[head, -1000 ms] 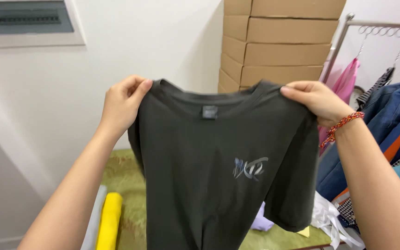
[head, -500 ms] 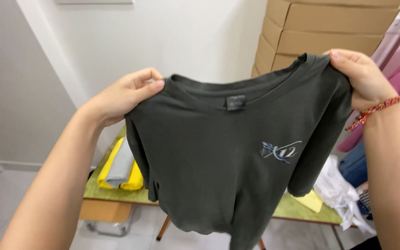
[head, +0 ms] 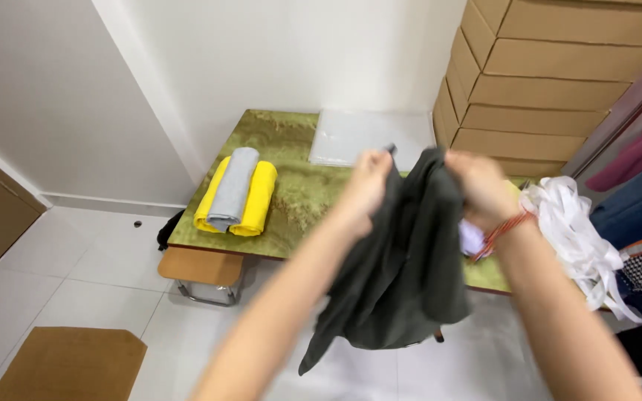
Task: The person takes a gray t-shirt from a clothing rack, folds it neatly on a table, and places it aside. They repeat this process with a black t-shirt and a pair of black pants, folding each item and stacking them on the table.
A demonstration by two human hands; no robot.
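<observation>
Both my hands grip a dark grey t-shirt at its top, close together, so the cloth hangs bunched and blurred in front of a green-patterned table. My left hand holds one shoulder of the shirt. My right hand, with a red bracelet at the wrist, holds the other. The shirt hangs over the table's front edge.
A grey folded cloth on a yellow one lies on the table's left. A clear plastic sheet lies at its back. Cardboard boxes are stacked at right, with white plastic bags, hanging clothes, and a wooden stool.
The view has tipped down to the table. My hands have come together, and the shirt, held spread wide before, now hangs bunched between them.
</observation>
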